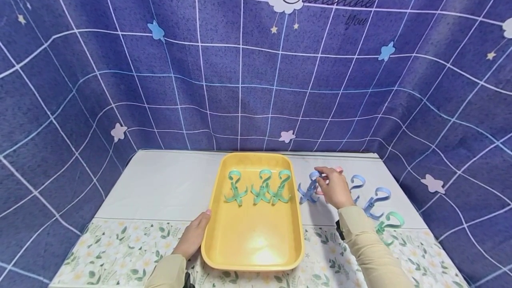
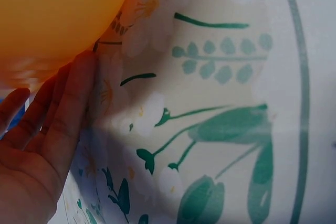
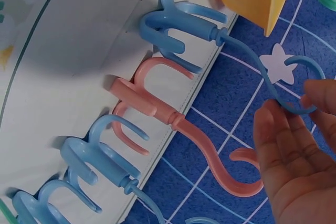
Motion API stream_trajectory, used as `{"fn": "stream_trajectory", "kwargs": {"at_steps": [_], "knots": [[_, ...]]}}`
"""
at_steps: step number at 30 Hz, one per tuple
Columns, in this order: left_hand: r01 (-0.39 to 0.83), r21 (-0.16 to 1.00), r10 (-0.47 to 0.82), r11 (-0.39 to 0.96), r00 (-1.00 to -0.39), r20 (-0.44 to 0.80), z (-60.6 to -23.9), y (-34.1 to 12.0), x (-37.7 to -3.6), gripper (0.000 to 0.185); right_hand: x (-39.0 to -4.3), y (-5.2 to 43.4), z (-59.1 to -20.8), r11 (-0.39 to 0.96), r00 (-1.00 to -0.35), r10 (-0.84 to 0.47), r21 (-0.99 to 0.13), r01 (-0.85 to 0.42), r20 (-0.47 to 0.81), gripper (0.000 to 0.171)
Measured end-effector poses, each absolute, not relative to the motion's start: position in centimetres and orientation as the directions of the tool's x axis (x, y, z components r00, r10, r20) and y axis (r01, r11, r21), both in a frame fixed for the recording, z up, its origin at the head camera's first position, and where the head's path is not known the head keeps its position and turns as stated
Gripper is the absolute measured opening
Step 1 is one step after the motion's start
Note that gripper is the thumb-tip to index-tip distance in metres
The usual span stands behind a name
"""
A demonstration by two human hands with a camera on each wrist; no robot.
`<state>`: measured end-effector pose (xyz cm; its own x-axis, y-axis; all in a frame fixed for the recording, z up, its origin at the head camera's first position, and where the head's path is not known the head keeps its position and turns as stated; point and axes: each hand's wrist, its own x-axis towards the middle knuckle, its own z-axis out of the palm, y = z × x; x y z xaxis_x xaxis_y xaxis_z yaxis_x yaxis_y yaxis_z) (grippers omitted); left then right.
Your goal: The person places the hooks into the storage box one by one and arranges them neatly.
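Note:
A yellow tray (image 1: 296,217) lies in the middle of the table and holds three green hook clips (image 1: 262,187) in a row. My left hand (image 1: 194,234) rests with straight fingers (image 2: 63,119) against the tray's left side (image 2: 52,14). My right hand (image 1: 334,186) is just right of the tray, and its fingertips (image 3: 268,124) pinch the curved top of a blue hook clip (image 3: 184,24) whose prongs lie on the table. A pink hook clip (image 3: 173,114) lies right beside it, partly hidden by the hand in the head view.
More blue hook clips (image 1: 376,201) and one green one (image 1: 390,223) lie in a line to the right of my hand. A floral cloth (image 1: 120,252) covers the table's front. A blue grid backdrop (image 1: 240,79) hangs behind the table.

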<state>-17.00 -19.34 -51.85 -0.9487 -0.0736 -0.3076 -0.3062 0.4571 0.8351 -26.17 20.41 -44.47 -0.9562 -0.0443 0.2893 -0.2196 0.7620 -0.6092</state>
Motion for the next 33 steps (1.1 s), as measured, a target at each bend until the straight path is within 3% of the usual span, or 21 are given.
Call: {"fn": "stream_trajectory", "kwargs": {"at_steps": [12,33], "knots": [[-0.300,0.838,-0.070,0.455,-0.951,-0.302,-51.87,-19.46,-17.01,0.081,-26.15,20.10,-44.75,0.748,-0.918,-0.100,-0.580,-0.324,0.385,0.026],[-0.311,0.840,-0.068,0.445,-0.947,-0.315,-51.66,-19.34,-16.79,0.081,-25.99,19.87,-44.02,0.744,-0.892,-0.079,-0.570,-0.350,0.445,0.024]]}}
